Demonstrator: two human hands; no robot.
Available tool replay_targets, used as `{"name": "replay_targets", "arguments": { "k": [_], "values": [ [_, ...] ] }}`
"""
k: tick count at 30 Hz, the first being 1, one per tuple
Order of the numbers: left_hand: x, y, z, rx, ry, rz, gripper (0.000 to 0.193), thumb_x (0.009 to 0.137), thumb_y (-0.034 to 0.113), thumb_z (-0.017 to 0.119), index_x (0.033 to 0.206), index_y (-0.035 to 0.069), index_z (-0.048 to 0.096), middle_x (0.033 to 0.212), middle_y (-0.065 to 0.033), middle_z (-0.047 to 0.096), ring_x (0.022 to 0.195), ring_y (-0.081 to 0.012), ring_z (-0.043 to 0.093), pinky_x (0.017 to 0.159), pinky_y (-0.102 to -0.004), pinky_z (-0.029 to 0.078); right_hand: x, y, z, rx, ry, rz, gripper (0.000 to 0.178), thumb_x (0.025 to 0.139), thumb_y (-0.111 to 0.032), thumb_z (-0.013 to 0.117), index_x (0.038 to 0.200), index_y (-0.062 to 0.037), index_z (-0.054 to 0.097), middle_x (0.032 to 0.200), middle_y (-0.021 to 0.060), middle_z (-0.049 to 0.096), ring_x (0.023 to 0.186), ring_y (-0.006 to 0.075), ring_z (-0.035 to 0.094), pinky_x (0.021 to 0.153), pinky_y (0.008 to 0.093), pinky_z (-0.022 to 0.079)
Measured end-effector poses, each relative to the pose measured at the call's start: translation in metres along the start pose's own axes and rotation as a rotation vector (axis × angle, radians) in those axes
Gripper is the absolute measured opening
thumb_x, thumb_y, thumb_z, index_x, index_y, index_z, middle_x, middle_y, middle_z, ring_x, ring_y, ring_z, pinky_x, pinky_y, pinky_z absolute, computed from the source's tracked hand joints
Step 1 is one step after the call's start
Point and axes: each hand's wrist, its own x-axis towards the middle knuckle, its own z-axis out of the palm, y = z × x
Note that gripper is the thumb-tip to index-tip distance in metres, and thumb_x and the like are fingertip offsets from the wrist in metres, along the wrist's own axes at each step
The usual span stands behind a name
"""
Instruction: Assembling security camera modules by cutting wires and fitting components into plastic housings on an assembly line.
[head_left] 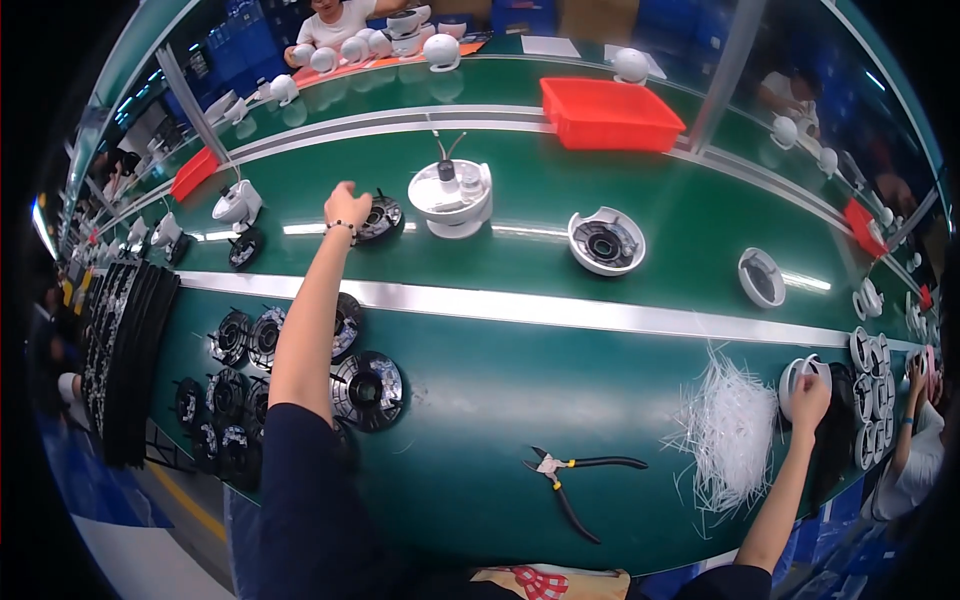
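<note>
My left hand (347, 207) reaches over the green belt, its fingers curled at the left edge of a black round part (381, 220); the exact grip is partly hidden. To the right of it on the belt stands a white round housing (452, 200) with a transparent top and wires sticking up. My right hand (811, 402) pinches the rim of a white cup-shaped housing (790, 384) at the right side of the table. Diagonal cutters (566, 478) with black and yellow handles lie with handles spread on the table, apart from both hands.
A pile of clear thin strips (732, 440) lies beside my right forearm. Several black round parts (367, 391) cover the left table. White shells (607, 242) sit on the belt, with a red tray (610, 115) beyond. Stacked white rings (870, 400) stand far right. People work nearby.
</note>
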Motion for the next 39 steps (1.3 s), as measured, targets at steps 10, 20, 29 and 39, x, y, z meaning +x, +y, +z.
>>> {"name": "replay_targets", "arguments": {
  "k": [10, 20, 29, 39],
  "values": [
    [0.015, -0.052, 0.025, -0.351, -0.367, -0.316, 0.052, 0.059, 0.020, 0.067, 0.105, -0.003, 0.058, 0.101, -0.0208, 0.060, 0.094, -0.0298, 0.059, 0.084, -0.0312, 0.045, -0.034, -0.188, -0.079, 0.437, 0.057, -0.623, 0.008, 0.067, 0.001, 0.063, 0.073, -0.0040, 0.060, 0.070, 0.0083, 0.060, 0.063, 0.0236, 0.058, 0.057, 0.0310, 0.046],
    [-0.041, 0.068, -0.042, -0.856, 0.336, 0.122, 0.025, 0.076, 0.008, 0.063, 0.097, -0.005, 0.055, 0.086, -0.0075, 0.060, 0.075, -0.0125, 0.054, 0.068, -0.0263, 0.044, -0.122, -0.297, -0.014, 0.522, -0.545, -1.012, 0.030, 0.066, -0.024, 0.069, 0.085, -0.0041, 0.057, 0.093, 0.0108, 0.056, 0.082, 0.0281, 0.053, 0.074, 0.0407, 0.040],
    [-0.189, 0.188, -0.055, -1.622, -0.411, -0.038, 0.029, 0.080, -0.005, 0.051, 0.110, -0.005, 0.047, 0.104, -0.0104, 0.058, 0.090, -0.0153, 0.056, 0.079, -0.0265, 0.046, -0.097, -0.308, -0.021, 0.345, -0.703, -0.445, 0.122, 0.047, -0.047, 0.078, 0.134, 0.0058, 0.009, 0.131, 0.0294, 0.025, 0.120, 0.0428, 0.027, 0.093, 0.0605, 0.025],
    [-0.252, 0.209, -0.040, -1.851, -0.523, -0.108, 0.049, 0.074, -0.013, 0.048, 0.119, 0.002, 0.036, 0.111, -0.0089, 0.050, 0.102, -0.0169, 0.051, 0.088, -0.0287, 0.042, -0.063, -0.374, -0.042, 1.791, -0.432, 0.127, 0.101, 0.065, -0.018, 0.076, 0.132, 0.0132, 0.006, 0.134, 0.0239, 0.025, 0.121, 0.0244, 0.033, 0.100, 0.0311, 0.028]
  ]
}}
